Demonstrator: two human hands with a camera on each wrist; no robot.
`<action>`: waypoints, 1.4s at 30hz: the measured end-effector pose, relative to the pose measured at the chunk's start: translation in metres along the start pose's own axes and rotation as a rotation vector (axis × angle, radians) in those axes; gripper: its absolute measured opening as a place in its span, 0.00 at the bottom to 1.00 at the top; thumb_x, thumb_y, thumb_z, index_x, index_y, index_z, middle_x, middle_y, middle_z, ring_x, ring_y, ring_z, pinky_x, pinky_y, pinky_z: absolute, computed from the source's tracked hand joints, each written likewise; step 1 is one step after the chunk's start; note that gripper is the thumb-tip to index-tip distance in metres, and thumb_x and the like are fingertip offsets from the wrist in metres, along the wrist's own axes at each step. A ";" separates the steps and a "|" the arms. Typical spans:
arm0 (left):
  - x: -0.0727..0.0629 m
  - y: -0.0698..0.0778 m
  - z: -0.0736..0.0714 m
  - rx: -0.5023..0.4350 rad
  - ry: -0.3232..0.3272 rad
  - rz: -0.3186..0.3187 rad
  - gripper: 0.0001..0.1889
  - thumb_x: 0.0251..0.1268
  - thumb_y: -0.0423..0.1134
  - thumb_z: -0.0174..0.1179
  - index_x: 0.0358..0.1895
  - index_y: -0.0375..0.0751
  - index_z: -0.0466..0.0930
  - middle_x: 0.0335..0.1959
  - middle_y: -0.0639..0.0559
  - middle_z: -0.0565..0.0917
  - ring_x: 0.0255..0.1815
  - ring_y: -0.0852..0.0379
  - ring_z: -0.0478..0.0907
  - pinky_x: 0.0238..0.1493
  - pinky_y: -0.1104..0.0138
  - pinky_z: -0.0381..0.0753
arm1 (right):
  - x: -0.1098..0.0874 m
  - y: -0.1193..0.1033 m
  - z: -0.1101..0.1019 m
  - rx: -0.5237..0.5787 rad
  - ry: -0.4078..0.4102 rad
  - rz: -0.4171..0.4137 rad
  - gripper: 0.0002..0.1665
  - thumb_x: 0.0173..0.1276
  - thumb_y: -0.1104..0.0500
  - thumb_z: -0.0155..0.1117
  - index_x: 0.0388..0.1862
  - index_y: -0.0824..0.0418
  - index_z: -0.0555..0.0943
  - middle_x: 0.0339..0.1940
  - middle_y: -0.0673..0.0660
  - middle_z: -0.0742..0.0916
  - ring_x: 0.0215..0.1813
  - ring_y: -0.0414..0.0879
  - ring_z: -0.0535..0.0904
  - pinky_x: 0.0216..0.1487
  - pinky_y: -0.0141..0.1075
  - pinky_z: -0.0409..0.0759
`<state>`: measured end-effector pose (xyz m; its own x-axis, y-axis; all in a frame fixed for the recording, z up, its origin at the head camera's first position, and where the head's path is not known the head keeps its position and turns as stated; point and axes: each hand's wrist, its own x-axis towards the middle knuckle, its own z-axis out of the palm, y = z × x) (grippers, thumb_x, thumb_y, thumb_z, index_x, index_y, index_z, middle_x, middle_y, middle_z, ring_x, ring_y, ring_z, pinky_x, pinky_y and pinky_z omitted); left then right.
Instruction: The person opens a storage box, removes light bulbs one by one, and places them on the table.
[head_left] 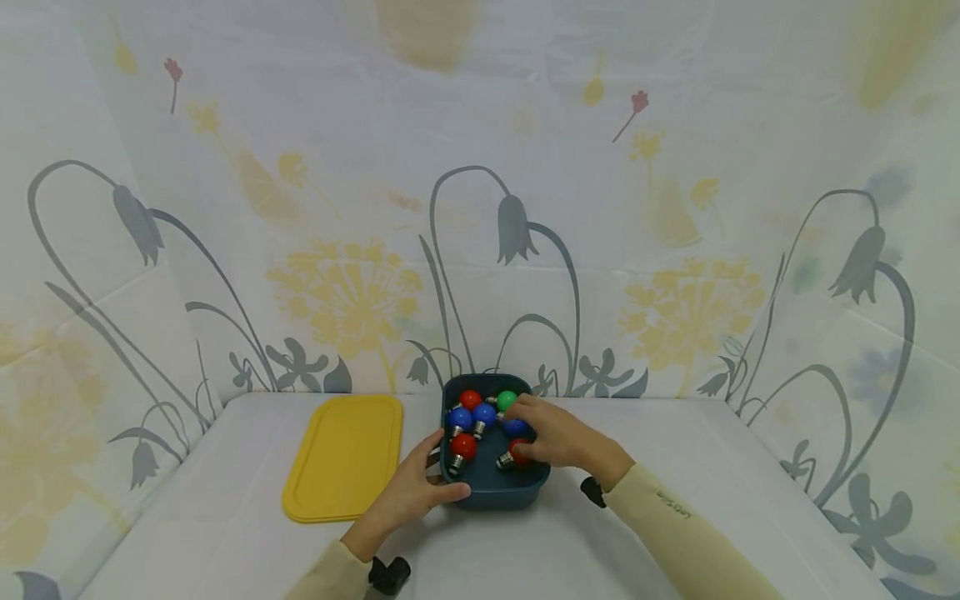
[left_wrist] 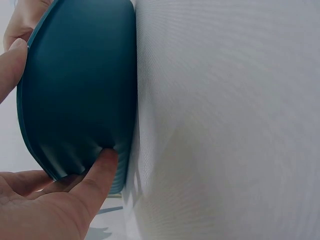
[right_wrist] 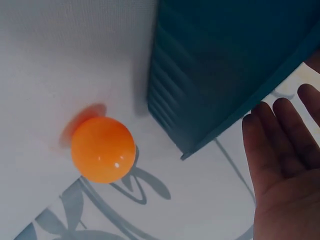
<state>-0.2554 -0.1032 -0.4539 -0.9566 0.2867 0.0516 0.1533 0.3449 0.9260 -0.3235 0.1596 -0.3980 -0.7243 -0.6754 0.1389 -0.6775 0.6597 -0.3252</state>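
A dark teal plastic box (head_left: 501, 498) stands on the table with several small light bulbs in it. Red (head_left: 462, 447), blue (head_left: 483, 414) and green (head_left: 507, 401) bulbs with silver screw bases lie inside. My left hand (head_left: 408, 485) grips the box's near left corner, thumb at the front and fingers against the side wall (left_wrist: 75, 100). Over the box's right rim reaches my right hand (head_left: 551, 432), its fingertips among the bulbs. Its thumb overlaps a red bulb (head_left: 506, 458), and its fingers arch over a blue bulb (head_left: 515, 427). The right wrist view shows these fingers (right_wrist: 262, 155) fairly straight.
A yellow lid-like tray (head_left: 348, 458) lies flat left of the box. The right wrist view shows a glossy orange ball-shaped object (right_wrist: 103, 150) on the white table beside the box. A flower-printed cloth (head_left: 480, 317) hangs behind the table.
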 end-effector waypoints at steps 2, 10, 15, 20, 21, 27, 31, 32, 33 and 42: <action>0.000 0.000 0.000 0.000 -0.001 -0.002 0.53 0.51 0.49 0.72 0.75 0.36 0.48 0.74 0.35 0.54 0.67 0.34 0.63 0.56 0.53 0.76 | 0.001 0.000 0.002 -0.008 -0.020 0.004 0.21 0.62 0.55 0.68 0.54 0.56 0.78 0.52 0.51 0.77 0.52 0.51 0.76 0.57 0.47 0.76; -0.001 0.001 -0.001 -0.006 -0.013 -0.002 0.56 0.49 0.54 0.72 0.75 0.36 0.48 0.74 0.35 0.53 0.67 0.34 0.63 0.56 0.53 0.76 | 0.003 0.000 0.010 -0.050 -0.062 0.055 0.22 0.61 0.51 0.69 0.55 0.53 0.79 0.52 0.46 0.77 0.50 0.45 0.75 0.55 0.50 0.76; -0.001 0.001 -0.001 -0.012 -0.015 -0.001 0.55 0.50 0.53 0.72 0.75 0.36 0.48 0.74 0.35 0.53 0.67 0.34 0.64 0.56 0.54 0.77 | 0.005 0.002 0.013 -0.054 -0.073 0.042 0.22 0.61 0.52 0.69 0.54 0.54 0.79 0.50 0.46 0.77 0.48 0.44 0.76 0.54 0.45 0.78; -0.001 0.001 0.000 -0.015 -0.014 -0.011 0.53 0.52 0.50 0.72 0.75 0.36 0.48 0.74 0.34 0.53 0.66 0.34 0.65 0.56 0.53 0.77 | 0.005 0.004 0.015 -0.064 -0.091 0.034 0.22 0.61 0.53 0.70 0.54 0.55 0.80 0.48 0.47 0.78 0.47 0.43 0.75 0.55 0.41 0.78; -0.001 0.001 0.000 -0.014 -0.013 -0.013 0.53 0.52 0.50 0.72 0.75 0.36 0.48 0.74 0.34 0.53 0.66 0.34 0.65 0.56 0.53 0.77 | 0.005 0.004 0.015 -0.067 -0.094 0.032 0.21 0.61 0.54 0.70 0.53 0.55 0.80 0.48 0.47 0.78 0.47 0.43 0.75 0.54 0.41 0.78; -0.002 0.001 0.000 -0.005 -0.004 -0.008 0.52 0.53 0.48 0.71 0.75 0.37 0.48 0.74 0.34 0.53 0.67 0.34 0.63 0.57 0.53 0.76 | 0.008 0.005 0.015 -0.082 -0.102 0.020 0.21 0.61 0.55 0.70 0.53 0.57 0.80 0.48 0.48 0.78 0.47 0.44 0.75 0.55 0.41 0.78; -0.002 0.001 0.000 -0.005 -0.004 -0.008 0.51 0.53 0.48 0.71 0.75 0.37 0.48 0.74 0.34 0.53 0.67 0.34 0.63 0.57 0.53 0.76 | 0.011 0.008 0.018 -0.116 -0.092 -0.006 0.19 0.61 0.55 0.70 0.51 0.57 0.81 0.46 0.48 0.78 0.47 0.43 0.75 0.53 0.40 0.78; -0.002 0.001 0.000 -0.004 -0.003 -0.009 0.51 0.53 0.48 0.71 0.75 0.37 0.48 0.74 0.34 0.53 0.67 0.34 0.63 0.56 0.53 0.76 | 0.012 0.008 0.018 -0.122 -0.091 -0.010 0.19 0.61 0.55 0.70 0.51 0.57 0.81 0.46 0.48 0.78 0.46 0.43 0.75 0.53 0.39 0.78; -0.002 0.001 0.000 -0.004 -0.004 -0.010 0.51 0.53 0.49 0.71 0.75 0.37 0.48 0.74 0.34 0.53 0.67 0.34 0.63 0.56 0.53 0.76 | 0.013 0.009 0.018 -0.125 -0.090 -0.014 0.19 0.61 0.55 0.70 0.50 0.56 0.81 0.45 0.48 0.78 0.46 0.42 0.74 0.52 0.39 0.78; -0.003 0.003 0.000 0.012 0.007 -0.026 0.51 0.53 0.49 0.71 0.75 0.38 0.49 0.73 0.35 0.54 0.66 0.34 0.64 0.56 0.53 0.77 | 0.019 0.006 0.020 -0.106 -0.089 -0.002 0.15 0.61 0.55 0.71 0.46 0.56 0.82 0.43 0.48 0.77 0.42 0.41 0.73 0.49 0.36 0.78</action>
<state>-0.2525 -0.1029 -0.4518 -0.9620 0.2715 0.0303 0.1314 0.3625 0.9227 -0.3389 0.1439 -0.4161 -0.7121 -0.6999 0.0543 -0.6918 0.6865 -0.2240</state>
